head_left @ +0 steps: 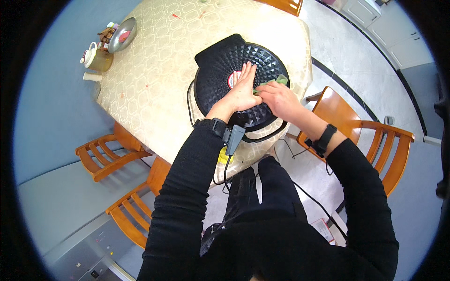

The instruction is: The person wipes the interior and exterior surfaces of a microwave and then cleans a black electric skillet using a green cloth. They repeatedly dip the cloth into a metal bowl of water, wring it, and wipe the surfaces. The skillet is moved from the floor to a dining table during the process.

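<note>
A round black electric griddle (213, 91) with a faceted lid sits closed on the table, its handle toward me. My left hand (241, 91) lies on the lid, fingers stretched out over the red-and-white round label. Just to its right, my right hand (279, 99) is closed around a green cloth (281, 79) and presses it against the lid. Part of the cloth is hidden under the fingers, and the two hands touch or nearly touch.
A patterned cloth covers the table (159, 89). At its far left stand a metal bowl (123, 35) and a pitcher (97, 58). Wooden chairs flank the table, one close on my right (335, 112). A yellow cloth (225, 156) lies at the near edge, beside hanging cables.
</note>
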Tool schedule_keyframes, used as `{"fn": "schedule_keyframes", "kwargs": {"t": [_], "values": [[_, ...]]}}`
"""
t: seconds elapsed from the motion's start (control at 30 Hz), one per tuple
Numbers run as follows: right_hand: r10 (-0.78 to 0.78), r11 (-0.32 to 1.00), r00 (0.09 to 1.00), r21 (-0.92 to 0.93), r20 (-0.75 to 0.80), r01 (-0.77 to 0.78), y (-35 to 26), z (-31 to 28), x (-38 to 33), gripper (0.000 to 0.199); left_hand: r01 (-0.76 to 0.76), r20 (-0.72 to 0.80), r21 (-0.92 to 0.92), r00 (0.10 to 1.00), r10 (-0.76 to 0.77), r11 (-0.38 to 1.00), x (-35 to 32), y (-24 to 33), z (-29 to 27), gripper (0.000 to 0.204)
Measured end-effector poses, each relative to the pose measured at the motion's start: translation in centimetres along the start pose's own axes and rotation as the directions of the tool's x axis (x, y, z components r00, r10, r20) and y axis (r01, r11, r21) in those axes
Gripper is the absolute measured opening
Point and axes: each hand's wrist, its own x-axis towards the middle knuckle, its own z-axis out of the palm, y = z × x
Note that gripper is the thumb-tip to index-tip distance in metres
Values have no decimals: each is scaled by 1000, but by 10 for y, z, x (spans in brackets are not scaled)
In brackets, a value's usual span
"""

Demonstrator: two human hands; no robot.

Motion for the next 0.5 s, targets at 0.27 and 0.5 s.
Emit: {"fn": "schedule_keyframes", "kwargs": {"t": [0.27, 0.5], "values": [[376, 927, 899, 73, -224, -369, 1, 41, 63, 34, 212, -262, -37, 941, -214, 977, -57, -44, -23, 90], [-16, 986, 999, -163, 48, 24, -27, 13, 15, 50, -290, -105, 173, 945, 310, 941, -85, -11, -7, 89]]}}
